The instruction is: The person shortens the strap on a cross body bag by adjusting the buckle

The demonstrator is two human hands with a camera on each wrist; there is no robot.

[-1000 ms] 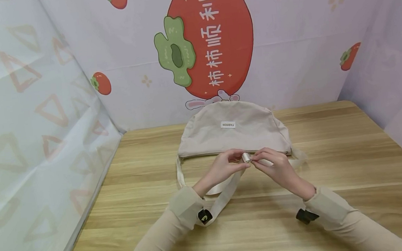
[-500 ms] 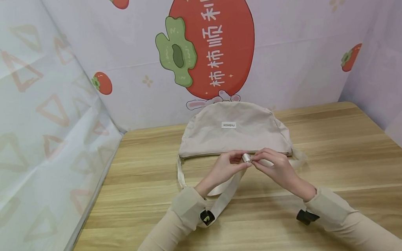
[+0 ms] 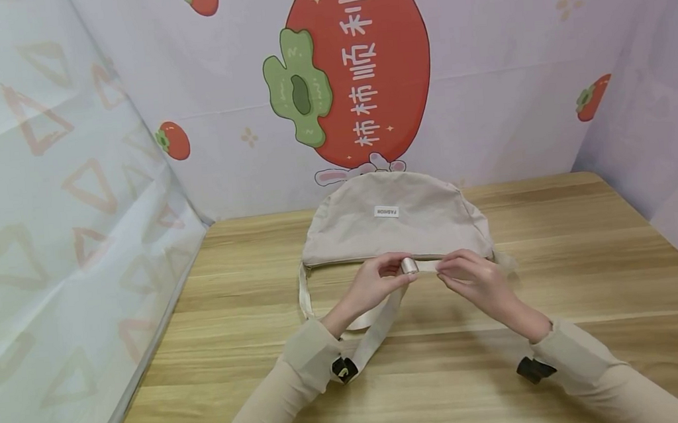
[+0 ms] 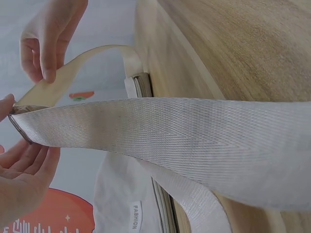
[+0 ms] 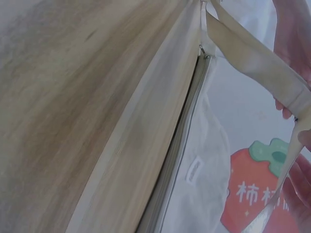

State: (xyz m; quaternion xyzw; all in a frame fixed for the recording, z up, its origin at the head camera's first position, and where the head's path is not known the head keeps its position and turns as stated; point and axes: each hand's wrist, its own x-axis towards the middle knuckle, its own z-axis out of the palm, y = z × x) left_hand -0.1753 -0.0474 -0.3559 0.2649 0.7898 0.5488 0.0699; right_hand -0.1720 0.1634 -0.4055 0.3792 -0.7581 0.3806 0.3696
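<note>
A beige shoulder bag with a white label lies on the table, its zipper edge toward me. Its webbing strap is raised in front of the bag. My left hand pinches the strap where it folds at a thin strap adjuster, seen in the left wrist view. To the right, my right hand pinches the strap's flat stretch between thumb and fingers. In the right wrist view the strap runs between both hands, and part of the right hand is cut off by the frame edge.
The wooden table extends on both sides of the bag. Behind it hangs a printed cloth backdrop, with another cloth along the left. A strap loop hangs close to the left wrist camera.
My right hand has moved right, away from the left, with a straight length of strap now showing between them. The left hand has shifted slightly left. The bag stays put.
</note>
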